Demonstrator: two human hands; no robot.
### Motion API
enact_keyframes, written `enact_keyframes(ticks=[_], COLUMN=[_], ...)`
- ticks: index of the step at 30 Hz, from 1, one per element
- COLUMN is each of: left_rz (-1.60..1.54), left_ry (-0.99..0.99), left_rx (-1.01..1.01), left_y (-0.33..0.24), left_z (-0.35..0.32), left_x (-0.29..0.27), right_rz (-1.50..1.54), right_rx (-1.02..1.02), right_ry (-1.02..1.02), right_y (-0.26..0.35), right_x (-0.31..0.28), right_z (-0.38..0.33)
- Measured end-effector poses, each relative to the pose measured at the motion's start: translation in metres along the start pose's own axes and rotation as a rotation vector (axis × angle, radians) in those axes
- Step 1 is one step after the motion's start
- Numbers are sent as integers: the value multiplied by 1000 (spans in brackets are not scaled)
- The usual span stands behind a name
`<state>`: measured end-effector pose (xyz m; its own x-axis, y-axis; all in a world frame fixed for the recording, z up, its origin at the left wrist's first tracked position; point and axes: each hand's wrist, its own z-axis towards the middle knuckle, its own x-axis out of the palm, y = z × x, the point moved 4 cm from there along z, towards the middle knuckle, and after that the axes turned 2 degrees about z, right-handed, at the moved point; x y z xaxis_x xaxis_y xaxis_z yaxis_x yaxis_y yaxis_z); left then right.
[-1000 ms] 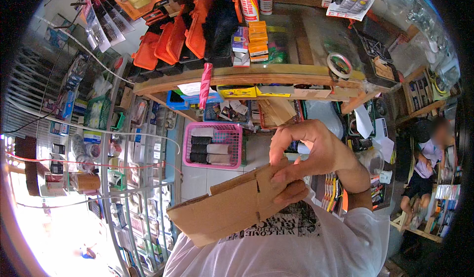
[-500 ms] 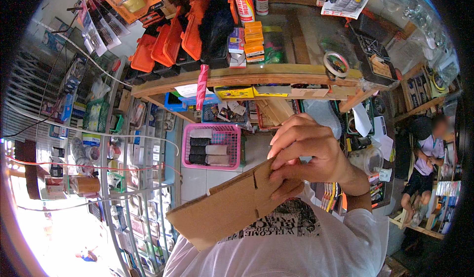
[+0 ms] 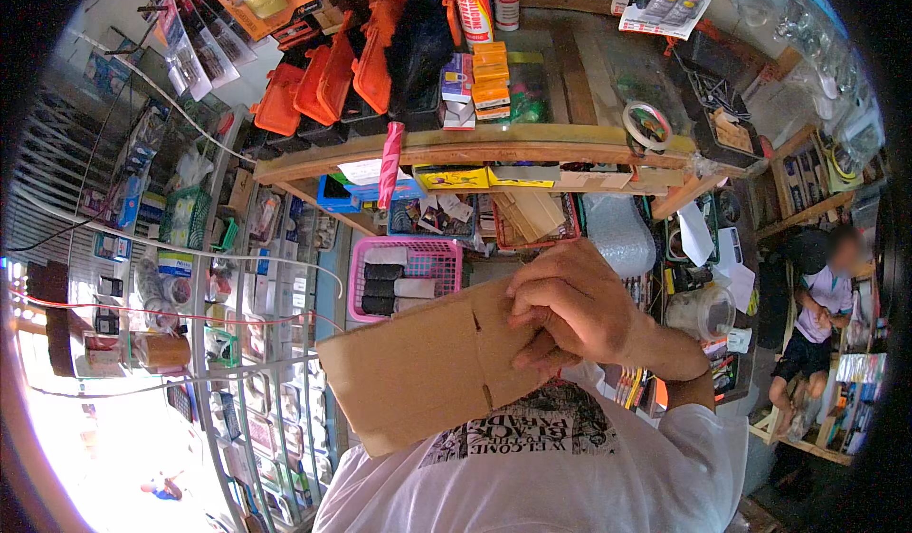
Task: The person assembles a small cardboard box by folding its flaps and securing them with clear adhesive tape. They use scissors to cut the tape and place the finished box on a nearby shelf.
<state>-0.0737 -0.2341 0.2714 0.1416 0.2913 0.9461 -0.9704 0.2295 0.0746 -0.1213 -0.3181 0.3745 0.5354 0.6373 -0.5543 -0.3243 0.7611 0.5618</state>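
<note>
My right hand (image 3: 575, 310) grips one end of a flat brown cardboard piece (image 3: 418, 367) between thumb and fingers. The cardboard is held up in front of my white printed shirt (image 3: 655, 471), its broad face showing. Two short dark slits cut into it from opposite long edges, near my fingers. My left hand does not show. Behind the cardboard's upper edge is a pink plastic basket (image 3: 456, 245) with rolled black and grey cloth items, partly covered by the cardboard.
A glass-topped wooden counter (image 3: 570, 136) stands ahead, bearing orange-lidded cases (image 3: 323, 85), sealant tubes (image 3: 472, 6), small boxes and a tape roll (image 3: 647, 125). Stocked shelves (image 3: 199, 333) line the left. Another person (image 3: 819, 310) sits at the far right.
The cardboard has tilted so that more of its broad face shows, and its left end has risen. My right hand has turned and shifted slightly left and down, still gripping it.
</note>
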Motion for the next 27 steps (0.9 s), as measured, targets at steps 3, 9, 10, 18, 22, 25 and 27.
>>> enact_keyframes(ticks=[3,9,10,18,22,25,27], left_rz=[-1,-3,-9,-33,-51,-83,-98], left_ry=[-2,-1,-4,-19,-33,-47,-50], left_rx=[-3,-12,-17,-38,-50,-65,-80], left_y=[2,4,3,5,9,11,15], left_z=[1,1,1,1,-1,-3,-5], left_x=[2,1,1,-3,-7,-9,-14], right_rz=[12,7,21,73,101,47,-11], right_rx=[41,62,79,154,133,170,215], right_ry=[80,129,142,144,81,24,-79], right_y=[-1,-12,-12,-14,-14,-14,-14], right_x=[1,8,8,9,7,7,6], right_z=[1,-17,-18,-29,-28,-32,-34])
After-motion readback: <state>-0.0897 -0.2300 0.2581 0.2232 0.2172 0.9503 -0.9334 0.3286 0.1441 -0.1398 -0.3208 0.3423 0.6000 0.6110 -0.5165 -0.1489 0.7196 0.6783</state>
